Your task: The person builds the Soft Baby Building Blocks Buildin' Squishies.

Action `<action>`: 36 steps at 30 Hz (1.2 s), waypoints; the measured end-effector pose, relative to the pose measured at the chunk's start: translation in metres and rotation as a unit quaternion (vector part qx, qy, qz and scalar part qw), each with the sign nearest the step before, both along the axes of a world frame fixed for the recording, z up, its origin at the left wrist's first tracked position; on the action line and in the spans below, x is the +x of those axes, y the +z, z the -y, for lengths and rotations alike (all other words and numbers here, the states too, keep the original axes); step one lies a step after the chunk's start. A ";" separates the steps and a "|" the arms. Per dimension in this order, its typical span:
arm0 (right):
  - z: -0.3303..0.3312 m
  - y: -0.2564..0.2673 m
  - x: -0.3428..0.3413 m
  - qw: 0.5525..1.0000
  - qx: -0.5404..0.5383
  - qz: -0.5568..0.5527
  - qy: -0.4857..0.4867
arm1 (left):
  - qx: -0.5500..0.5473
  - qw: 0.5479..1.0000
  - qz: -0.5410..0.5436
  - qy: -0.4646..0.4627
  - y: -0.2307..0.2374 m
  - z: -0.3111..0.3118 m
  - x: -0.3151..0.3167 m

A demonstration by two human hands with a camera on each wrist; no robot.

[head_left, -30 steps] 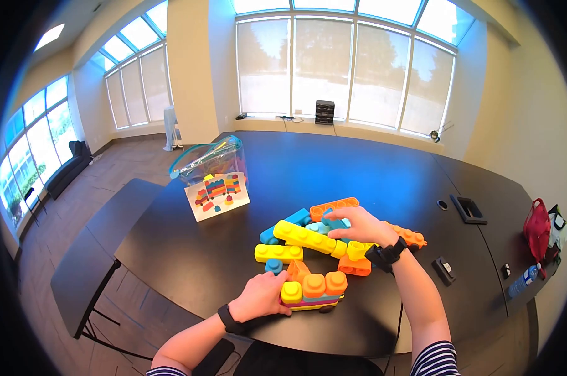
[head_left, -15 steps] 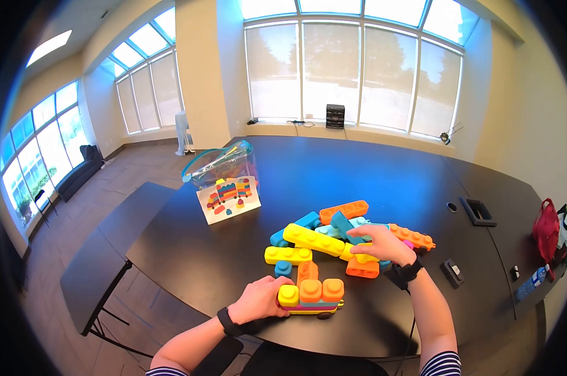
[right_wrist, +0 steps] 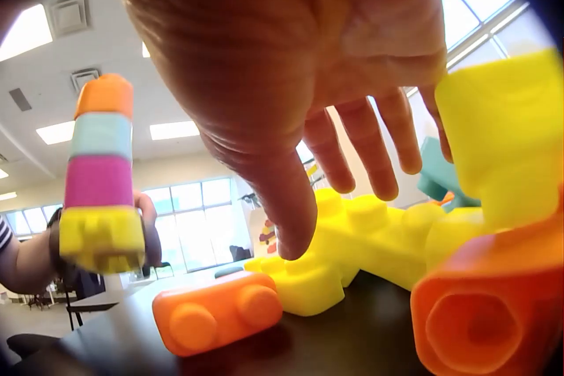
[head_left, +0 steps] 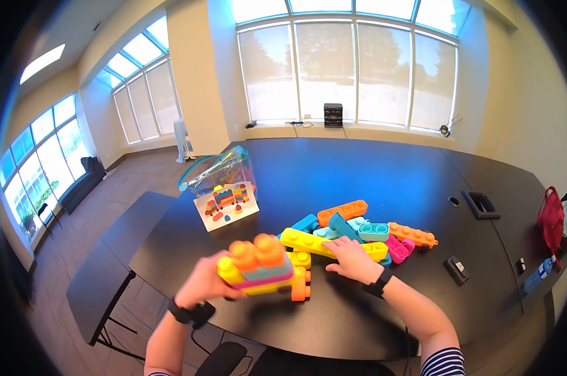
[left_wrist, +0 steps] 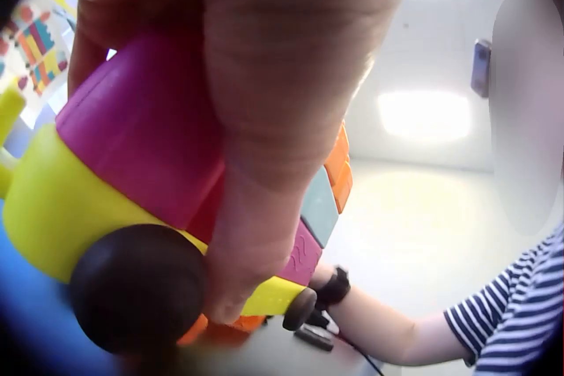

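Observation:
My left hand [head_left: 203, 282] grips the rear of a block vehicle [head_left: 264, 274], held tilted above the table's near side. It has a yellow wheeled base, magenta and light-blue layers, and orange and yellow blocks on top. In the left wrist view, the fingers wrap its magenta part [left_wrist: 145, 134]. My right hand [head_left: 355, 260] is over the block pile beside a long yellow block [head_left: 305, 240]. The right wrist view shows its fingers extended above yellow blocks [right_wrist: 308, 283], gripping nothing; contact is unclear. A small orange block [right_wrist: 216, 312] lies on the table near them.
Behind the hands lie blue blocks [head_left: 303, 224], an orange bar [head_left: 343, 213], a magenta block [head_left: 398, 249] and an orange wheeled piece [head_left: 413, 235]. A clear bag [head_left: 224, 172] with a picture card [head_left: 227, 205] stands back left. A bottle [head_left: 539, 274] is far right.
The left hand has lifted the vehicle off the table and moved it leftward. The right hand has moved left and nearer the body, away from the upright blue block.

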State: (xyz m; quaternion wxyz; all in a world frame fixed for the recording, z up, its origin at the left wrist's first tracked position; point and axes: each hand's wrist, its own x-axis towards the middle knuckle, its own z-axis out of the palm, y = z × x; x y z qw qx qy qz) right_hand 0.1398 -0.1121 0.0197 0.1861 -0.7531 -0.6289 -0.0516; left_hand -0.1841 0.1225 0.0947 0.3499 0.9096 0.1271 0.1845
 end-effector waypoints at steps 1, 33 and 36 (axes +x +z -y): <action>-0.004 -0.002 -0.001 1.000 -0.010 0.017 -0.017 | -0.024 1.000 0.014 0.011 0.013 -0.015 -0.002; 0.120 0.043 0.002 0.894 -0.224 -0.382 0.069 | 0.117 0.985 -0.112 0.062 -0.097 -0.179 0.203; 0.133 0.036 0.007 0.929 -0.246 -0.275 0.002 | 0.125 0.985 -0.116 0.038 -0.083 -0.171 0.195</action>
